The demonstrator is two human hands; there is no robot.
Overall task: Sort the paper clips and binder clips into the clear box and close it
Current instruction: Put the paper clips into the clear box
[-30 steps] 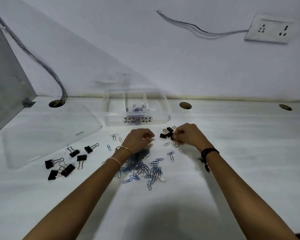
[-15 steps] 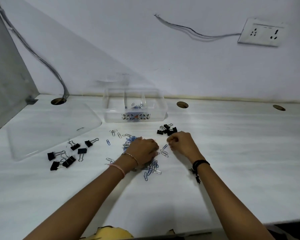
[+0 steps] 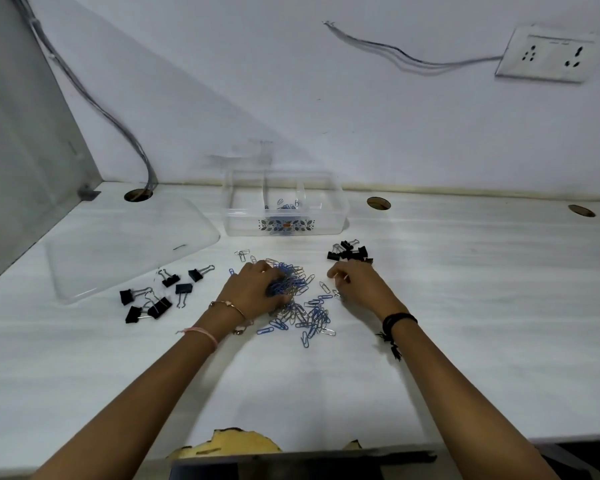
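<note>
A heap of blue and silver paper clips (image 3: 300, 306) lies on the white table. My left hand (image 3: 253, 289) rests on its left side, fingers curled around a bunch of clips. My right hand (image 3: 359, 285) is at the heap's right edge, fingertips pinched together near loose clips; whether it holds one is hidden. The clear box (image 3: 284, 206) stands behind with no lid on it, a few paper clips in its middle compartment. Its clear lid (image 3: 125, 251) lies flat to the left. Black binder clips sit in two groups, one at left (image 3: 160, 294) and one just beyond my right hand (image 3: 349, 252).
Three round cable holes (image 3: 378, 203) run along the table's back edge, with cables rising from the left one. A wall socket (image 3: 548, 55) is on the wall at upper right. The table's chipped front edge (image 3: 243, 441) is near me.
Both hands have drawn back from near the box to the paper clip heap. The left hand now closes on a bunch of clips; the right has left the black binder clips.
</note>
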